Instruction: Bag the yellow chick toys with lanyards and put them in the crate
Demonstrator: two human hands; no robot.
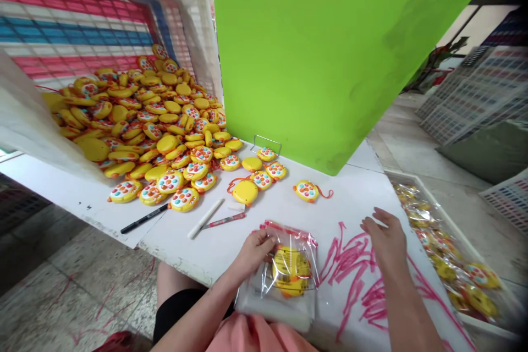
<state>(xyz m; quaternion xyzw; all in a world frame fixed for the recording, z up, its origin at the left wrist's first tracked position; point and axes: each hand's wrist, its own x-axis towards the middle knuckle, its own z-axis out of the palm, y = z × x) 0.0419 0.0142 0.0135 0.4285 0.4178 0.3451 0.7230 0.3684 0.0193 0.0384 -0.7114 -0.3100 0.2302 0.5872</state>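
Note:
My left hand (256, 252) pinches the left edge of a clear plastic bag (268, 283) with a pink strip along its top. Inside that bag a yellow toy (289, 267) shows through, with dark print over it. Other flat bags seem to lie in a stack beneath, at the table's front edge. Off to the right, my right hand (386, 239) is held over the white tabletop with fingers apart and nothing in them. A single toy with coloured dots and an orange cord (307, 191) lies between the hands, farther back.
A tipped, lined basket (181, 5) spills a heap of yellow toys (165, 121) at left. Behind stands a tall green panel (322, 55). A black marker (144, 219), white pen (206, 219) and red pen (225, 220) lie in front. At right, a crate (437, 198) holds bagged toys.

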